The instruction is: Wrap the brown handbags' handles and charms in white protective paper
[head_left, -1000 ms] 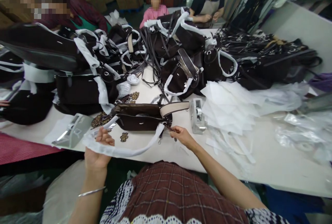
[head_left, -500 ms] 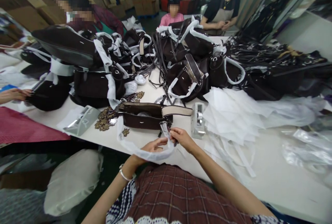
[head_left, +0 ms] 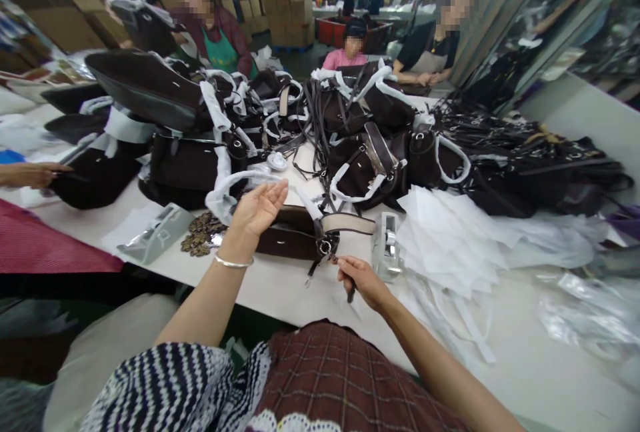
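A dark brown handbag (head_left: pixel 287 245) lies near the table's front edge, its white-wrapped handle (head_left: pixel 225 185) raised over the far side. My left hand (head_left: pixel 261 209) is above the bag's left part, palm up and fingers spread, against or close to the handle. My right hand (head_left: pixel 357 275) is closed on a dark strap (head_left: pixel 351 293) just right of the bag's ring end. A short dark strap with a metal clip (head_left: pixel 311 273) hangs from that end. A beige-lined strap (head_left: pixel 349 223) stretches right from the bag.
Tape dispensers (head_left: pixel 387 245) stand right and left of the bag. Bronze-coloured tags (head_left: pixel 200 235) lie at left. Dark bags (head_left: pixel 185 169) and straps are piled behind; white sheets (head_left: pixel 440 232) spread at right. A person's hand (head_left: pixel 33 175) touches a bag at far left. Several people are beyond.
The white-wrapped handle has gone from the bag's near side up to its far side. My left hand has risen with it and opened. My right hand has moved slightly right and down, with the strap.
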A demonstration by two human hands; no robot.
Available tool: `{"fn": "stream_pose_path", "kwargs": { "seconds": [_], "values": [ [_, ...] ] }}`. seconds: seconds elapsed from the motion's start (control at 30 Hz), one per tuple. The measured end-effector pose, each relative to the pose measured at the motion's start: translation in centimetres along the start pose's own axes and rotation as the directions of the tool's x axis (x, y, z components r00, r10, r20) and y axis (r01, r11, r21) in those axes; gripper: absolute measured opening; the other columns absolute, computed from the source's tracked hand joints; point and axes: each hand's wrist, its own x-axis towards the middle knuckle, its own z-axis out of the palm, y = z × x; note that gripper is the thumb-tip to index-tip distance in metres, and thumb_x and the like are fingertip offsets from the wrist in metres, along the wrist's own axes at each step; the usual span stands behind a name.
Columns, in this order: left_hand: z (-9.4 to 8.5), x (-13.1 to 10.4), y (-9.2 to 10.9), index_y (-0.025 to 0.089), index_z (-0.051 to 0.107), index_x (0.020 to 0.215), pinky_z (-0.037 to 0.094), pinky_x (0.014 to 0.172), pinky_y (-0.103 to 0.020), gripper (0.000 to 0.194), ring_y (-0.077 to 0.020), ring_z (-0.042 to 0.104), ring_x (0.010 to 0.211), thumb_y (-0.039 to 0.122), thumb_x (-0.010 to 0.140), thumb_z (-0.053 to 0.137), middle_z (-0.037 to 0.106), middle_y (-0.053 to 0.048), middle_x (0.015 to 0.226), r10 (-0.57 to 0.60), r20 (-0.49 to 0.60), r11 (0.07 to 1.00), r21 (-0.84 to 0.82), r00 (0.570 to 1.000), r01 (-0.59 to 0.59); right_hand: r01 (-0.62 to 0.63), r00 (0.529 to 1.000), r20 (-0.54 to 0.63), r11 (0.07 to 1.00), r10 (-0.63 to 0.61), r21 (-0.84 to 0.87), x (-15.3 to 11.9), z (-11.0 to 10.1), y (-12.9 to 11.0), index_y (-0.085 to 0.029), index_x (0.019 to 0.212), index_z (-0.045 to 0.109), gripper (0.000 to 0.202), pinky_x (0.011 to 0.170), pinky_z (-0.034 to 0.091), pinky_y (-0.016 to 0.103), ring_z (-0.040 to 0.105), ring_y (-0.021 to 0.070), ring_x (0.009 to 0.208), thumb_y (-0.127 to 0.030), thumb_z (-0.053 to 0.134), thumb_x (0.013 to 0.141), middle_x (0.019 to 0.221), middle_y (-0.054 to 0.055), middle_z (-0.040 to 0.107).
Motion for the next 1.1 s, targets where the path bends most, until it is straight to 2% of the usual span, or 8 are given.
{"fn": "stream_pose_path", "kwargs": {
  "seconds": [0.2, 0.37, 0.5, 0.6, 0.7, 0.83, 1.0, 1.1],
  "values": [
    [-8.3, -5.7, -1.0, 0.013, 0.068, 0.095, 0.055, 0.069, -0.021, 0.016, -0.0117, 0.067, 0.070, 0.027, 0.088, 0.065, 0.072, -0.005, 0.082, -0.047, 0.151, 0.886, 0.462, 0.987, -0.029, -0.085, 0.995, -0.052, 0.992, 0.080, -0.096, -0.3, 1.1, 0.0, -0.016, 0.098, 0.064, 0.041, 0.044, 0.029, 0.021, 0.043, 0.0072, 0.047, -0.055, 0.062, 0.083, 0.063, -0.003, 0.057],
    [-12.5, -6.8, -5.0, 0.015, 0.071, 0.103, 0.051, 0.084, -0.033, 0.034, -0.0228, 0.068, 0.093, 0.044, 0.088, 0.061, 0.074, -0.011, 0.098, -0.414, 0.169, 0.486, 0.872, 0.895, 0.060, -0.130, 0.990, -0.050, 0.990, 0.133, 0.045, -0.6, 3.0, 0.1, -0.016, 0.103, 0.066, 0.044, 0.059, 0.042, 0.025, 0.060, 0.0122, 0.066, -0.055, 0.066, 0.081, 0.083, 0.005, 0.068],
    [-11.8, -5.2, -9.4, 0.019, 0.063, 0.125, 0.041, 0.104, -0.038, 0.045, -0.0262, 0.056, 0.121, 0.046, 0.089, 0.058, 0.064, -0.011, 0.130, -0.386, 0.278, 0.523, 0.851, 0.880, -0.039, -0.184, 0.982, -0.023, 0.973, 0.189, 0.139, -1.2, 4.6, -0.4, -0.015, 0.103, 0.067, 0.044, 0.073, 0.048, 0.031, 0.065, 0.0155, 0.074, -0.054, 0.067, 0.082, 0.086, 0.007, 0.070],
    [-10.7, -4.0, -11.4, 0.018, 0.066, 0.119, 0.040, 0.103, -0.038, 0.041, -0.0258, 0.057, 0.118, 0.046, 0.091, 0.054, 0.067, -0.010, 0.124, -0.388, 0.320, 0.622, 0.783, 0.864, -0.010, -0.173, 0.982, -0.049, 0.971, 0.183, 0.162, -1.6, 5.5, -0.6, -0.016, 0.101, 0.067, 0.042, 0.082, 0.049, 0.036, 0.067, 0.0174, 0.078, -0.053, 0.069, 0.081, 0.088, 0.008, 0.072],
    [-10.1, -3.6, -12.3, 0.017, 0.070, 0.110, 0.041, 0.099, -0.035, 0.037, -0.0241, 0.058, 0.107, 0.045, 0.089, 0.059, 0.069, -0.009, 0.112, -0.434, 0.344, 0.687, 0.725, 0.833, 0.059, -0.168, 0.979, -0.080, 0.966, 0.186, 0.195, -1.8, 6.2, -0.5, -0.017, 0.100, 0.068, 0.043, 0.085, 0.050, 0.038, 0.068, 0.0186, 0.079, -0.054, 0.072, 0.078, 0.089, 0.008, 0.073],
    [-9.5, -3.9, -13.0, 0.019, 0.063, 0.124, 0.043, 0.089, -0.030, 0.047, -0.0208, 0.057, 0.102, 0.049, 0.088, 0.062, 0.065, -0.009, 0.115, -0.481, 0.373, 0.766, 0.619, 0.794, 0.173, -0.164, 0.978, -0.084, 0.956, 0.190, 0.245, -1.8, 6.9, -0.1, -0.017, 0.100, 0.068, 0.048, 0.084, 0.051, 0.038, 0.069, 0.0198, 0.081, -0.058, 0.072, 0.076, 0.092, 0.009, 0.073],
    [-8.7, -4.3, -13.4, 0.014, 0.067, 0.114, 0.042, 0.063, -0.024, 0.049, -0.0152, 0.056, 0.076, 0.056, 0.088, 0.058, 0.067, -0.011, 0.107, -0.532, 0.337, 0.725, 0.655, 0.777, 0.213, -0.146, 0.979, -0.106, 0.961, 0.175, 0.233, -1.5, 7.6, 0.4, -0.016, 0.096, 0.069, 0.050, 0.082, 0.050, 0.035, 0.069, 0.0197, 0.081, -0.058, 0.076, 0.069, 0.089, 0.008, 0.073],
    [-8.5, -4.6, -13.6, 0.015, 0.063, 0.116, 0.046, 0.068, -0.025, 0.047, -0.0166, 0.061, 0.082, 0.049, 0.084, 0.068, 0.069, -0.012, 0.109, -0.521, 0.347, 0.729, 0.656, 0.780, 0.194, -0.131, 0.973, -0.175, 0.983, 0.153, 0.131, -1.3, 7.8, 0.8, -0.017, 0.088, 0.070, 0.040, 0.074, 0.049, 0.031, 0.066, 0.0171, 0.075, -0.054, 0.071, 0.073, 0.082, 0.004, 0.071]
  ]
}}
